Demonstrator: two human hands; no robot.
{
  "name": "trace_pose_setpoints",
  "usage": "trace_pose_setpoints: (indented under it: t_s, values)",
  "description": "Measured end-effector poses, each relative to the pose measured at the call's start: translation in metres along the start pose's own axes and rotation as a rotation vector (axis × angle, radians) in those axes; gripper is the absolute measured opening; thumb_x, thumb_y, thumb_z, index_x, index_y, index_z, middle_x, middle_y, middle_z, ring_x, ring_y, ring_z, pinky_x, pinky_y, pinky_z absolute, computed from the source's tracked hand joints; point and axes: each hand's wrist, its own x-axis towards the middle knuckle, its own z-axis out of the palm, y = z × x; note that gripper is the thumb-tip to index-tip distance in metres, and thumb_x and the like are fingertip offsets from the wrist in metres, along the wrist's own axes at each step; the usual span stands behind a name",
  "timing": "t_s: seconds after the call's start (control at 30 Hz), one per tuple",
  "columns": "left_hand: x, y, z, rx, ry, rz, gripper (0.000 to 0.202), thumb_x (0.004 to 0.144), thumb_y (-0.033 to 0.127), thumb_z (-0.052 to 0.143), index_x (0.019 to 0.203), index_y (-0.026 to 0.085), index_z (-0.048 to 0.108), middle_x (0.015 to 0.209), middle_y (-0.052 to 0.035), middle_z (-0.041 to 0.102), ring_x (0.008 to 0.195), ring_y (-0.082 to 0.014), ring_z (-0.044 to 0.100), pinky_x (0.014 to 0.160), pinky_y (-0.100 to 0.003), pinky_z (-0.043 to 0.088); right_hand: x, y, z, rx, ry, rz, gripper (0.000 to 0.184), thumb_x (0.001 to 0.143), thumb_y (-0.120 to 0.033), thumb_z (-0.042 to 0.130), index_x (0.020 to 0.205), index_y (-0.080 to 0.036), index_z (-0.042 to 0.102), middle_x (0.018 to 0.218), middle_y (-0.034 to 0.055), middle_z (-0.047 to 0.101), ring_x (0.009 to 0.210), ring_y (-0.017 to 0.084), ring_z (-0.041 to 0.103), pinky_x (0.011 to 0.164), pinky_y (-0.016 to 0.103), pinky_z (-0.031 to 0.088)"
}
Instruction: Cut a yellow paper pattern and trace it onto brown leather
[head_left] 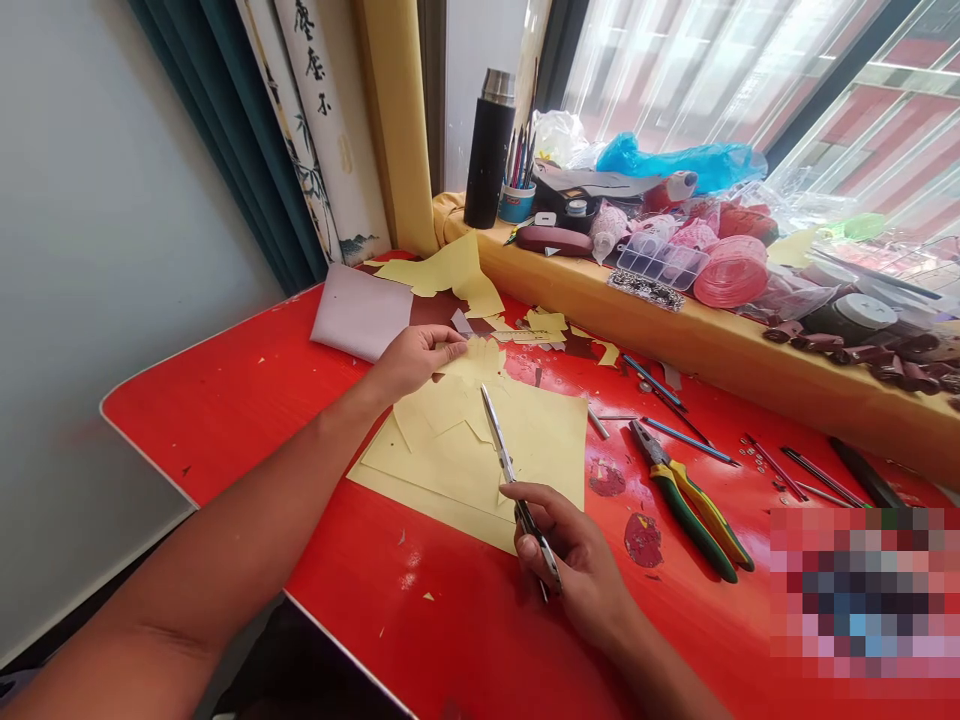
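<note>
My right hand (574, 560) is wrapped around the handles of a pair of scissors (501, 445), whose closed-looking blades point away from me over the yellow sheets. Larger yellow paper sheets (547, 420) lie stacked on the red table, with cut pieces on top. At the far edge of this stack, my left hand (420, 358) pinches a small cut piece of yellow paper (481, 360) between thumb and fingers. Beyond it are yellow paper scraps (546, 325) and a big yellow offcut (446, 275). A greyish-pink folded sheet (360, 310) lies beside my left hand.
Pliers (694, 510) with green and yellow handles lie right of the sheets on the red table (247, 400), near several pencil-like sticks (690, 440). On the sill stand a black thermos (490, 150), a brush cup (517, 203) and a blue bag (682, 160). The lower right is pixelated.
</note>
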Motion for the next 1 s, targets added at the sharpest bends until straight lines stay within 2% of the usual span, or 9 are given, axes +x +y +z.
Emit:
trace_pose_setpoints:
  t_s: [0.37,0.6,1.0]
  values:
    - [-0.0018,0.0047,0.0032,-0.033,-0.039,0.017,0.037,0.076,0.047,0.087,0.093,0.016,0.076,0.065,0.0026,0.055,0.054,-0.0092,0.044,0.046,-0.023,0.041,0.0001,0.0025,-0.0015,-0.017,-0.017,-0.024,0.048,0.1,-0.06,0.069,0.133,-0.025,0.067,0.066,-0.0091,0.048,0.04,0.009,0.049,0.042,0.023,0.039]
    - [-0.0002,-0.0015,0.0,-0.027,-0.074,0.041,0.033,0.082,0.046,0.084,0.096,0.017,0.074,0.075,0.0005,0.06,0.059,-0.0094,0.049,0.048,-0.022,0.045,0.0,-0.0011,-0.001,-0.038,-0.004,-0.04,0.047,0.101,-0.059,0.068,0.132,-0.024,0.068,0.063,-0.0084,0.048,0.044,0.012,0.05,0.042,0.023,0.037]
    - [-0.0042,0.006,0.0044,-0.028,-0.044,0.031,0.025,0.083,0.037,0.083,0.091,0.016,0.074,0.069,0.0021,0.057,0.057,-0.0089,0.046,0.047,-0.021,0.045,-0.0003,-0.002,-0.0009,-0.026,-0.013,-0.033,0.048,0.101,-0.058,0.069,0.133,-0.023,0.067,0.066,-0.0083,0.047,0.043,0.01,0.046,0.042,0.021,0.039]
